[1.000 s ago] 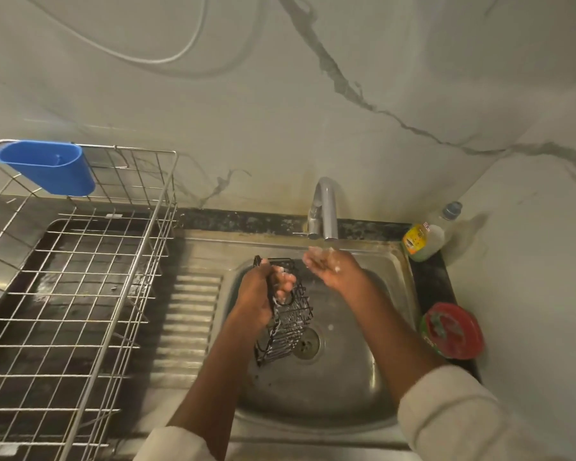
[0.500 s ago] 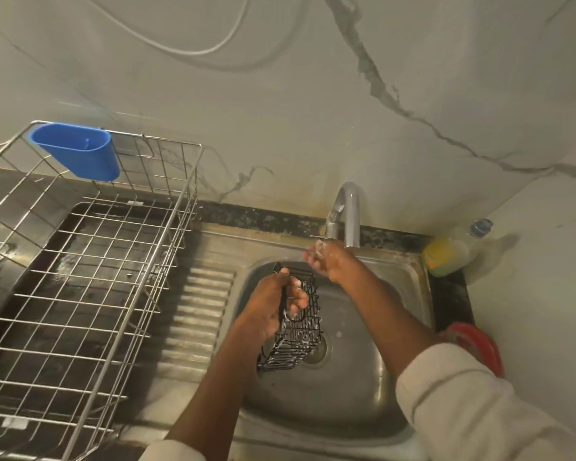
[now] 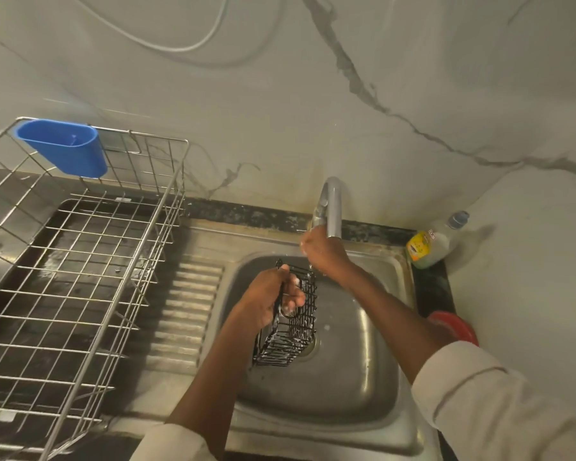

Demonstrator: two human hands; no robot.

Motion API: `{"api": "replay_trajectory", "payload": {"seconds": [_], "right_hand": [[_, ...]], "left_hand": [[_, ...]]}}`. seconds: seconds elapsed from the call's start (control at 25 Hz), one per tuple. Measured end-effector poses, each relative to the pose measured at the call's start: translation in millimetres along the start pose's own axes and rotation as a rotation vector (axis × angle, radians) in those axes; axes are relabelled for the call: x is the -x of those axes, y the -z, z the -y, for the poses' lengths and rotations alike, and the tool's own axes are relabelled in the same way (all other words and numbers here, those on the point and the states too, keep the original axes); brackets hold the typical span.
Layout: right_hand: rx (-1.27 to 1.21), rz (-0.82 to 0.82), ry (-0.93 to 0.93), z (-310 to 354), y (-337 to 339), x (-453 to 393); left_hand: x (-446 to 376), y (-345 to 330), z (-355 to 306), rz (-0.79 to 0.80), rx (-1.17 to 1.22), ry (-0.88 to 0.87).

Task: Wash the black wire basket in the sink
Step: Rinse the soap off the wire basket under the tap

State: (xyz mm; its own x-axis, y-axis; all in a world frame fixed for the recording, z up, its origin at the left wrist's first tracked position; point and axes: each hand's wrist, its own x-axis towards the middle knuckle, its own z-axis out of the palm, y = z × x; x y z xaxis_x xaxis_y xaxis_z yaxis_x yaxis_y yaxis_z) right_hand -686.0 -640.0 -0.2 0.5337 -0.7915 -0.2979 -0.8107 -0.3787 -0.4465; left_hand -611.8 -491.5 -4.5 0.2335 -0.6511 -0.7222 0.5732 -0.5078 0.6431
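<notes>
Black wire basket upright, long axis vertical

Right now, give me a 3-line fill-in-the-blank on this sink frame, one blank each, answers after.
1. The black wire basket is held over the sink by the ____ hand.
2. The right hand reaches up at the ____.
3. The container hung on the dish rack is coloured ____.

Missing words: left; faucet; blue
</notes>
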Motion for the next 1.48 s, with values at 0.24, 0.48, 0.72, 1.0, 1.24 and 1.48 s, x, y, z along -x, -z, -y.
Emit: {"api": "replay_trajectory", "payload": {"seconds": [0.24,0.48,0.72,1.0,1.24,1.48], "right_hand": [[-1.163,0.29,-0.578,4,-9,-14],[-0.744,-0.026,-0.474,-7,-4,-1],[-0.406,0.296,0.072,-14,4,9],[-0.617,0.618,0.182,-101,36,57],[-0.813,0.198,0.05,-119,9,73],[-1.367,0.007,-0.452,-111,-4,78]], "left_hand": [[2,-7,3,-0.03,-0.155,-0.039],[-3,-2,2,-0.042,-0.187,-0.016],[-2,-14,-2,0.034,-0.338,0.001],[-35,-16,-48,0.272,-0.588,-0.033],[-61,-67,-66,0.301,-0.889,-0.191],[-67,-116,-53,0.016,-1.217,-0.606]]}}
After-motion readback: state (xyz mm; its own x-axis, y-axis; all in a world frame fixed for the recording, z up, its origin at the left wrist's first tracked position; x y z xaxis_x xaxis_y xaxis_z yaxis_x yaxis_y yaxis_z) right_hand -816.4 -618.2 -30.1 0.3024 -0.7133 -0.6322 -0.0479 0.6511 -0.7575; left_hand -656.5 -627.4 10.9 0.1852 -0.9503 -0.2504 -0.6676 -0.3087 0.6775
